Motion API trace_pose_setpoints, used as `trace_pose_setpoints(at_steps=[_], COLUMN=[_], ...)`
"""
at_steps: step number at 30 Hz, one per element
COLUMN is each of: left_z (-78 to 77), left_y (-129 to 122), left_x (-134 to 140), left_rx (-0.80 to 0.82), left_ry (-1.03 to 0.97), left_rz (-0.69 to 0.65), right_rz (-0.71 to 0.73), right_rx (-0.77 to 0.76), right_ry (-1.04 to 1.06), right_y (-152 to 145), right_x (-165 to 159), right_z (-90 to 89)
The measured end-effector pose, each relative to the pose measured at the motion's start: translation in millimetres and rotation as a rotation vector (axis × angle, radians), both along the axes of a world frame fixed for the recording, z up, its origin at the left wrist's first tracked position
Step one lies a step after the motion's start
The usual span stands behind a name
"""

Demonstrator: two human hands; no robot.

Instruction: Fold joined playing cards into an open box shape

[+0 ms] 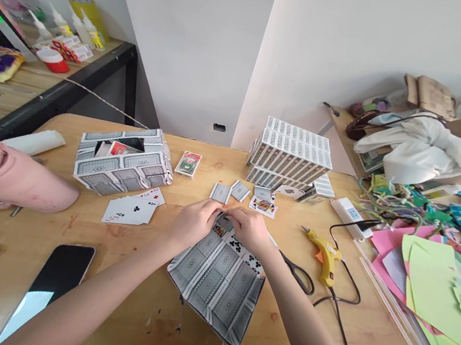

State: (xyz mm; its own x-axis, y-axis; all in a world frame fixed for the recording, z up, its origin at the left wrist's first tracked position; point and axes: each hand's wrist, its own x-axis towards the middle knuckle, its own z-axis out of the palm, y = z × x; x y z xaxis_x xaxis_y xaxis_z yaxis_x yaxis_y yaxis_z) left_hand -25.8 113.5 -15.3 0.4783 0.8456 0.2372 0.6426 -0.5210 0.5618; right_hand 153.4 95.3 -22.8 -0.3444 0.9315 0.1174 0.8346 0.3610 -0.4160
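A box-like piece made of joined playing cards [214, 275] lies tilted in front of me, grey patterned backs outward on the near part and some faces showing at the far part. My left hand [192, 225] and my right hand [250, 233] meet at its far edge. Fingers of both are closed there in a pinch, almost touching each other. What exactly sits between the fingertips is mostly hidden. Just beyond them lie several small folded cards [220, 193] and a face card [263, 207]. Scissors [299, 274] lie beside my right forearm, partly covered by it.
On the right are a yellow glue gun [326, 257] with its cord, a power strip [350, 215] and coloured paper [440, 287]. Stacked card boxes [292, 153] stand behind. At left are a finished-looking card box [126, 170], loose cards [128, 210], a pink bottle [15, 176] and a phone [62, 268].
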Motion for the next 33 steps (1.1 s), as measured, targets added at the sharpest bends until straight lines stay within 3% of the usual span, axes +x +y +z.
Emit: trace_pose_setpoints(at_steps=[7, 14, 20, 22, 28, 33], left_z=[13.1, 21.5, 21.5, 18.8, 12.1, 11.5], left_y=[11.1, 28.8, 27.2, 24.0, 19.0, 19.5], left_x=[-2.6, -6.4, -6.7, -7.2, -8.5, -7.2], left_rx=[-0.167, -0.158, -0.228, -0.249, -0.300, -0.312], left_ry=[0.001, 0.187, 0.174, 0.144, 0.068, 0.063], left_rz=[-0.108, -0.249, -0.304, -0.270, -0.229, -0.269], right_rz=[0.004, -0.014, 0.010, -0.012, -0.179, -0.160], right_rx=[-0.146, -0.169, -0.211, -0.231, -0.224, -0.114], right_ry=[0.176, 0.262, 0.249, 0.158, -0.409, -0.471], right_y=[1.7, 0.4, 1.3, 0.2, -18.2, -28.7], right_x=[2.4, 1.4, 5.4, 5.3, -13.2, -26.2], right_z=[10.3, 10.5, 14.3, 18.7, 22.6, 12.9])
